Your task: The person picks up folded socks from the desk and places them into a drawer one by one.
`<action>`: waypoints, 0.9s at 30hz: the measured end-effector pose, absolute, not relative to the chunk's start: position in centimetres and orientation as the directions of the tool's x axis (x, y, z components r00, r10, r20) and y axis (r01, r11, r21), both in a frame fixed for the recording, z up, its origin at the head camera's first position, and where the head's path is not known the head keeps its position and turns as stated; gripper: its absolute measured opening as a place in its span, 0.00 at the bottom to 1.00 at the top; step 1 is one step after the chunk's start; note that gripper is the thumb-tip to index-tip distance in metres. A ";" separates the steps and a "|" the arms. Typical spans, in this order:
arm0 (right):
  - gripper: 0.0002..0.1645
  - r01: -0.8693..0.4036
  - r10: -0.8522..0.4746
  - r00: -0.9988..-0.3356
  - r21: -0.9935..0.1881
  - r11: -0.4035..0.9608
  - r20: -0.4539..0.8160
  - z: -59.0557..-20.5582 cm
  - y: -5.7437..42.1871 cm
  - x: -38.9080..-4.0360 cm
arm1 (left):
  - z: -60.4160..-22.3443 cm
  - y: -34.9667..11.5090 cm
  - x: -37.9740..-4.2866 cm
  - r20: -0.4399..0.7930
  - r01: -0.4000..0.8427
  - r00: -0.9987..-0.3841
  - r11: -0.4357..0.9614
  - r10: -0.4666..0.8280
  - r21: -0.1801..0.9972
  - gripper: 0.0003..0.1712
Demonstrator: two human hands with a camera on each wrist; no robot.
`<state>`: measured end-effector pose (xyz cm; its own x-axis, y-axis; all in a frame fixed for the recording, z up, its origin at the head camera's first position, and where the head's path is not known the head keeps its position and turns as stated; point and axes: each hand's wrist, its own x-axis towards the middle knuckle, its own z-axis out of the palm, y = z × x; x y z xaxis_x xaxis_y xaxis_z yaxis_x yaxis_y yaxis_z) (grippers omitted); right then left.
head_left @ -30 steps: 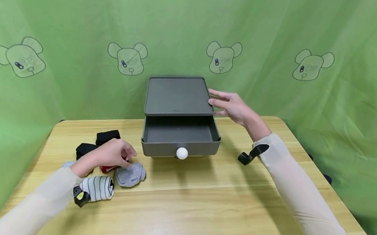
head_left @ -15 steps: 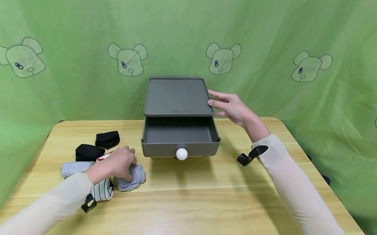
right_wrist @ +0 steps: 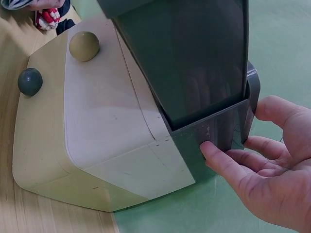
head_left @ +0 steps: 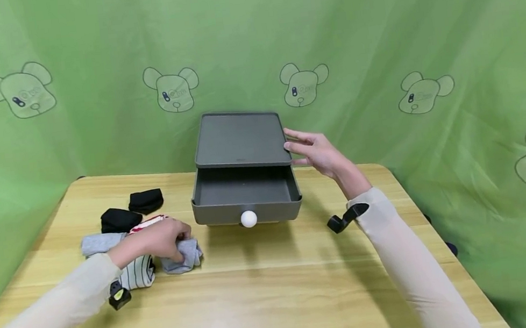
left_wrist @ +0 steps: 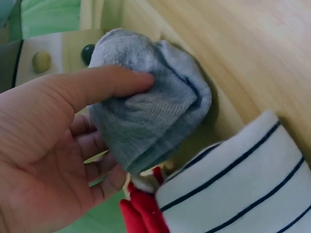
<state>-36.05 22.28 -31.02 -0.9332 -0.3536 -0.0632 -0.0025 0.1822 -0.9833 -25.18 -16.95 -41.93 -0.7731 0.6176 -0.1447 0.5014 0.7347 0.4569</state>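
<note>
My left hand (head_left: pixel 161 238) pinches a grey folded sock (left_wrist: pixel 150 102), its thumb pressed on top and the fingers at the near side and below. Beside the sock lie a white, black-striped bundle (left_wrist: pixel 233 179) and a red-and-white one (head_left: pixel 147 223), partly covered by the hand. My right hand (head_left: pixel 315 152) is at the right side of a small drawer cabinet (head_left: pixel 241 139), thumb at its top edge and straight fingers against the grey side wall. The cabinet's top drawer (head_left: pixel 244 210), with a white knob (head_left: pixel 249 219), is pulled out and has nothing in it.
Two black folded bundles (head_left: pixel 120 220) and a light grey one (head_left: pixel 101 243) lie left of the cabinet on the wooden table (head_left: pixel 268 298). Lower white (right_wrist: pixel 112 107) and beige (right_wrist: pixel 41 131) drawers are closed. A green curtain (head_left: pixel 229 38) hangs behind.
My left hand has come down onto the grey sock and taken hold of it. My right hand has stayed at the cabinet's side; the view has shifted slightly.
</note>
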 end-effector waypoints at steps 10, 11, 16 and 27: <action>0.37 0.002 -0.343 -0.938 -0.987 0.163 -0.059 -31.2 22.2 -36.2 | -39.3 -19.4 -25.8 -0.101 0.453 -0.757 0.631 0.645 0.629 0.13; 0.37 0.000 -0.344 -0.937 -0.986 0.164 -0.057 -31.2 22.2 -36.3 | -38.6 -19.6 -25.8 -0.103 0.451 -0.761 0.636 0.641 0.627 0.14; 0.36 -0.004 -0.346 -0.937 -0.986 0.168 -0.055 -31.2 22.3 -36.4 | -34.9 -20.9 -25.6 -0.135 0.413 -0.790 0.681 0.599 0.604 0.14; 0.37 0.005 -0.350 -0.935 -0.986 0.167 -0.064 -31.2 22.1 -36.3 | -25.2 -21.0 -25.4 -0.079 0.427 -0.856 0.785 0.511 0.448 0.17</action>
